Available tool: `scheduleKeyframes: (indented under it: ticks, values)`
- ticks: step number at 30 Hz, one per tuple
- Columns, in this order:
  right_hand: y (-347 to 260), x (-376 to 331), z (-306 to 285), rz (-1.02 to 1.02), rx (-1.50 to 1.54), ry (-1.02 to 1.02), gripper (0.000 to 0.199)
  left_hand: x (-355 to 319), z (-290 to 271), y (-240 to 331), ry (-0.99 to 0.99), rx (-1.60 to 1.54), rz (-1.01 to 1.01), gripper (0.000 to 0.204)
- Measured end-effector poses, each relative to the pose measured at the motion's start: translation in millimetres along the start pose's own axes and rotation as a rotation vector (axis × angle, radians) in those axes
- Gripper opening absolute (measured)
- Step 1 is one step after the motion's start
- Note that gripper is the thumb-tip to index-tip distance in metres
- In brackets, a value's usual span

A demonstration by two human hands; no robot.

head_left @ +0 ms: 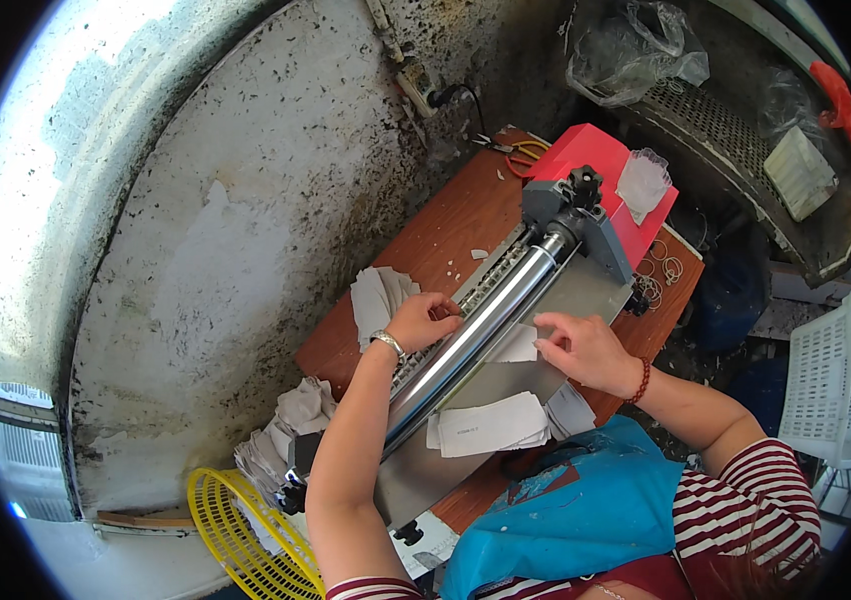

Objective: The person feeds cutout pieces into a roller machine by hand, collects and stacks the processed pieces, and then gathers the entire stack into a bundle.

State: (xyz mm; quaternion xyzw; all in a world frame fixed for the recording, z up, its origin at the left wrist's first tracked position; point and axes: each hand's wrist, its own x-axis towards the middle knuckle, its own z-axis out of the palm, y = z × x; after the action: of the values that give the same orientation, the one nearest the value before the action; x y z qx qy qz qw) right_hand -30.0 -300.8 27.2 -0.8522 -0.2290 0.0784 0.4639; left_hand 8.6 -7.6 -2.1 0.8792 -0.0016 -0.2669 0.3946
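A bench machine with a long shiny metal roller [485, 325] lies slantwise before me. My left hand [427, 322] is at the roller's far side, fingers curved and a little apart; no object shows in it. On the near side my right hand [587, 348] hovers by a white sheet [515, 344], thumb and index finger apart. The sheet lies flat on the metal feed plate [425, 480], one edge close against the roller. Whether the right fingertips touch the sheet is hard to see. A stack of white cut pieces [493, 425] rests on the plate nearer my body.
White pieces [380, 300] lie beyond the roller, and a crumpled heap [295, 415] sits at its left end. A red housing [585, 155] covers the right end. Rubber bands [657, 275], a yellow basket [245, 535] and a white crate [830, 390] stand around. A stained wall rises behind.
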Motion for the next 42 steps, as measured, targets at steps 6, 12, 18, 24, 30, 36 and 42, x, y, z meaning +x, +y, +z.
scheduleKeyframes:
  ticks: [6, 12, 18, 24, 30, 36, 42]
  values:
    - [-8, -26, 18, -0.496, -0.237, -0.214, 0.025, 6, -11, -24, 0.317, -0.117, 0.068, 0.018]
    - [-10, -33, 26, -0.600, -0.368, -0.142, 0.023, -8, -48, -61, 0.945, 0.100, 0.017, 0.018]
    - [-10, -38, 33, -0.570, -0.389, -0.116, 0.020, -26, -46, -90, 0.556, 0.622, -0.211, 0.033]
    - [-12, -32, 15, -0.332, 0.063, -0.213, 0.009, -26, -34, -79, 0.383, 0.502, -0.287, 0.034]
    - [11, -11, -23, 0.426, 0.317, -0.444, 0.012, -13, -28, -30, 0.077, -0.199, -0.127, 0.031]
    - [5, 0, -1, 0.229, 0.269, -0.221, 0.016, -6, -7, 5, -0.010, -0.131, -0.004, 0.028]
    - [-15, -21, 13, -0.305, -0.161, -0.192, 0.019, -2, -6, -10, 0.046, -0.154, 0.023, 0.023]
